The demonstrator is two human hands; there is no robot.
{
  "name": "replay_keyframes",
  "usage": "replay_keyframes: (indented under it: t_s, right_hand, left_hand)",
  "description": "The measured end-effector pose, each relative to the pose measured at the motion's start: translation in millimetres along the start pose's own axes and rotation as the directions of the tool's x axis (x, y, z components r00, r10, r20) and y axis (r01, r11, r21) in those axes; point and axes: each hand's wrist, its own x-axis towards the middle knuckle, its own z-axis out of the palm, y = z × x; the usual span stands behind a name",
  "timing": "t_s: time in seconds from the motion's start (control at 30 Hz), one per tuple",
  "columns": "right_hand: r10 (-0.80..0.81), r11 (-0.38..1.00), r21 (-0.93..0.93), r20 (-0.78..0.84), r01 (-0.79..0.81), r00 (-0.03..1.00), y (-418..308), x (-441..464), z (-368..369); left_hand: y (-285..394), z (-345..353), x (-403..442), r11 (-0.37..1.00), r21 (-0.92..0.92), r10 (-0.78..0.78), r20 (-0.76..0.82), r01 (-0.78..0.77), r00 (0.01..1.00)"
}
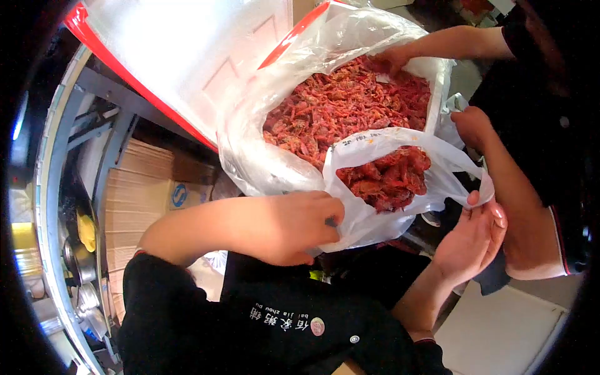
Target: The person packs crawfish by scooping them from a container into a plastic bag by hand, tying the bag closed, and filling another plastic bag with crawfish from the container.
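A white plastic bag (356, 234) hangs open in front of me with red crayfish (389, 178) inside. At its left side, my left hand (300, 226) is closed on the bag's edge. On the right, my right hand (476, 234) pinches the bag's handle between thumb and fingers, with the palm turned up. Just beyond lies a large heap of red crayfish (350, 100) in a big clear plastic liner (240, 140). The small bag overlaps the near side of that heap.
Across from me, a co-worker's hand (390, 61) reaches into the heap; their other hand (473, 128) is closed beside the liner. A white panel with red edging (181, 50) stands at the back left. Cardboard (140, 181) and a metal-framed shelf (103, 87) are at left.
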Motion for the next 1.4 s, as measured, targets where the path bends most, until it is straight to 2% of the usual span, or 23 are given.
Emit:
replay_keyframes:
  t_s: [0.07,0.1,0.13,0.17,0.23,0.27,0.33,0.4,0.47,0.57,0.6,0.67,0.7,0.83,0.9,1.0,1.07,1.13,1.2,1.27,1.3,1.37,1.4]
  right_hand:
    - [-0.001,1.000,-0.003,0.014,0.001,1.000,0.6,-0.2,1.3]
    - [0.006,1.000,0.006,0.034,-0.006,0.999,0.6,-1.0,2.2]
    - [0.011,1.000,0.015,0.055,-0.012,0.998,1.0,-1.7,3.5]
    - [-0.007,1.000,-0.009,0.077,0.008,0.997,3.2,-1.6,5.0]
    - [-0.039,0.999,-0.017,0.039,0.040,0.998,9.0,-0.6,7.2]
    - [-0.072,0.997,-0.037,0.006,0.072,0.997,11.6,1.1,8.1]
    - [-0.055,0.998,0.008,-0.010,0.055,0.998,11.4,4.0,10.9]
    - [-0.042,0.997,-0.073,-0.093,0.036,0.995,11.0,4.8,14.2]
    - [-0.046,0.997,-0.061,-0.029,0.044,0.999,10.4,7.5,14.1]
    - [-0.047,0.998,-0.044,0.032,0.048,0.998,13.8,6.6,12.6]
    - [-0.049,0.998,-0.040,0.025,0.050,0.999,15.2,7.3,12.7]
    - [-0.047,0.998,-0.050,0.019,0.048,0.999,15.5,8.8,14.0]
    - [-0.047,0.997,-0.060,0.012,0.047,0.999,15.4,8.5,14.3]
    - [-0.018,0.996,-0.084,-0.028,0.015,0.999,15.3,6.5,14.9]
    - [-0.016,0.997,-0.077,-0.008,0.016,1.000,16.1,7.5,14.5]
    - [-0.020,0.997,-0.081,0.008,0.021,1.000,16.2,7.4,13.4]
    - [-0.025,0.997,-0.073,0.018,0.027,1.000,16.4,7.9,13.5]
    - [-0.031,0.997,-0.065,0.022,0.033,0.999,16.1,8.6,11.2]
    - [-0.024,0.999,0.031,0.145,0.020,0.989,15.5,9.7,5.5]
    - [-0.014,1.000,0.015,0.125,0.012,0.992,15.5,8.4,6.3]
    - [-0.004,1.000,0.002,0.106,0.003,0.994,15.6,8.1,7.6]
    - [0.003,0.999,-0.045,0.060,0.000,0.998,16.1,8.3,10.8]
    - [0.010,0.996,-0.093,0.015,-0.008,1.000,16.1,7.8,12.3]
  left_hand:
    - [-4.9,-18.6,-11.6,0.973,-0.209,-0.135,-0.179,0.097,0.975]
    - [-13.6,-33.9,-7.6,0.995,-0.052,-0.095,-0.288,0.084,0.953]
    - [-29.0,-34.7,-8.0,0.914,-0.309,-0.365,-0.354,0.261,0.861]
    - [-51.1,-38.5,-0.2,0.876,-0.239,-0.482,-0.406,0.419,0.776]
    - [-120.0,-27.9,15.4,0.712,-0.002,-0.670,-0.300,0.702,0.679]
    - [-142.3,-25.2,32.1,0.538,0.125,-0.834,-0.067,0.834,0.548]
    - [-189.4,11.7,25.8,0.554,0.200,-0.827,0.017,0.808,0.562]
    - [-183.2,33.1,19.3,0.549,0.223,-0.816,-0.065,0.805,0.574]
    - [-177.4,32.1,22.7,0.509,0.277,-0.851,0.021,0.815,0.524]
    - [-192.0,41.7,7.1,0.649,0.213,-0.730,-0.098,0.731,0.677]
    - [-190.0,35.2,7.9,0.649,0.211,-0.730,-0.098,0.731,0.676]
    - [-180.2,19.0,10.7,0.614,0.082,-0.780,0.214,0.785,0.588]
    - [-191.4,31.1,0.6,0.686,0.177,-0.719,0.016,0.706,0.695]
    - [-204.4,7.7,-12.7,0.674,0.089,-0.711,-0.194,0.734,0.676]
    - [-200.6,-3.5,-16.9,0.621,-0.237,-0.758,-0.424,0.747,0.496]
    - [-185.7,-12.4,-12.9,0.529,-0.223,-0.813,-0.411,0.819,0.413]
    - [-184.4,-10.8,-11.2,0.526,-0.142,-0.794,-0.434,0.839,0.425]
    - [-183.1,-13.1,-6.2,0.399,0.114,-0.853,-0.318,0.910,0.414]
    - [-194.3,-1.3,-4.9,0.411,0.141,-0.869,-0.237,0.901,0.434]
    - [-197.6,14.8,-5.5,0.618,0.051,-0.776,-0.119,0.785,0.619]
    - [-196.4,20.9,-3.6,0.619,0.053,-0.776,-0.118,0.784,0.620]
    - [-195.1,29.2,0.2,0.670,0.273,-0.739,0.163,0.690,0.654]
    - [-195.6,29.6,0.0,0.671,0.277,-0.738,0.166,0.688,0.654]
